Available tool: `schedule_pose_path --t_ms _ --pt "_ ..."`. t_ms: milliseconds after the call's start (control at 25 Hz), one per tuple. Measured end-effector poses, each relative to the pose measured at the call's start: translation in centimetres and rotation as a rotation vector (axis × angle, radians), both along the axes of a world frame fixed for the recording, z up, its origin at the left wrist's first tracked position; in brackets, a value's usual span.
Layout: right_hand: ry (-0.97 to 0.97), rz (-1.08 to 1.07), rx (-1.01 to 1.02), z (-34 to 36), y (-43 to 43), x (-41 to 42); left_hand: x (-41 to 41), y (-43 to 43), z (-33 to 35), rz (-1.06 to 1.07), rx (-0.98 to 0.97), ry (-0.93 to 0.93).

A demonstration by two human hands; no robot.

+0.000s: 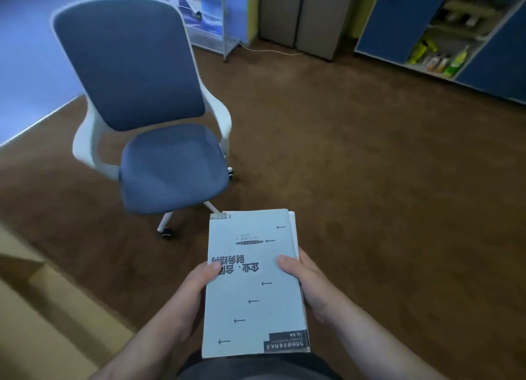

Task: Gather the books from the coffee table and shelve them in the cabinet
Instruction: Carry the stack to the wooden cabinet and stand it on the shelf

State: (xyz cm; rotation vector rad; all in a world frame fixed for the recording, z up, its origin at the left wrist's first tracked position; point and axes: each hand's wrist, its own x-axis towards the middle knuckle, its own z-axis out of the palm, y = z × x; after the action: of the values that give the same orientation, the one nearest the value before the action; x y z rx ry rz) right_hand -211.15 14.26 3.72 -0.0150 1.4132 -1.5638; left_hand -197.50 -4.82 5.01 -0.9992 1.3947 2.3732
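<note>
A stack of books [253, 300] is held flat in front of my body, low in the view. The top one has a pale cover with black arrows and upside-down dark lettering; page edges of another book show along its right side. My left hand [190, 297] grips the stack's left edge with the thumb on the cover. My right hand [310, 285] grips the right edge the same way. A blue cabinet [404, 18] with an open shelf section stands at the far upper right, across the floor. The coffee table is out of view.
A blue office chair [148, 109] with a white frame and wheels stands ahead on the left. Brown carpet [370, 180] lies between me and the cabinet. Grey lockers [301, 12] and a wire rack [210, 15] stand against the far wall. A tan surface [34, 322] sits at lower left.
</note>
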Motion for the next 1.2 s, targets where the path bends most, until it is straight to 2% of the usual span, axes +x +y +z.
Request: schedule_pose_path --t_ms 160,240,360,480,560,640,840,920,1200 --pt "-0.005 0.169 0.006 0.0 -5.4 -5.0 -2.0 -2.6 0.4 0.170 0.082 0.043" --pt "-0.017 0.249 0.001 0.2 -8.6 -6.4 -2.2 -4.3 0.5 0.199 0.021 0.009" --pt "-0.023 0.405 -0.012 0.2 -14.9 -8.0 -2.0 -7.8 1.7 0.319 0.036 0.138" --pt "-0.034 0.572 -0.033 0.0 -23.1 -8.3 0.6 -11.9 1.4 0.406 -0.034 0.099" --pt "-0.020 0.664 -0.024 0.0 -27.9 -8.1 0.2 -14.7 0.9 0.642 -0.019 0.041" --pt "-0.002 0.761 -0.008 0.1 -32.9 -7.5 1.1 -17.0 1.1 0.810 0.048 0.042" --pt "0.016 0.973 -0.003 1.8 -41.9 -4.1 4.8 -21.4 1.7 1.083 0.024 0.001" --pt "-0.013 1.062 -0.021 2.7 -44.3 -2.5 6.2 -21.9 2.4 1.181 0.041 0.042" --pt "0.004 1.479 -0.041 4.9 -53.7 6.1 11.7 -22.8 4.3 1.567 -0.069 0.053"
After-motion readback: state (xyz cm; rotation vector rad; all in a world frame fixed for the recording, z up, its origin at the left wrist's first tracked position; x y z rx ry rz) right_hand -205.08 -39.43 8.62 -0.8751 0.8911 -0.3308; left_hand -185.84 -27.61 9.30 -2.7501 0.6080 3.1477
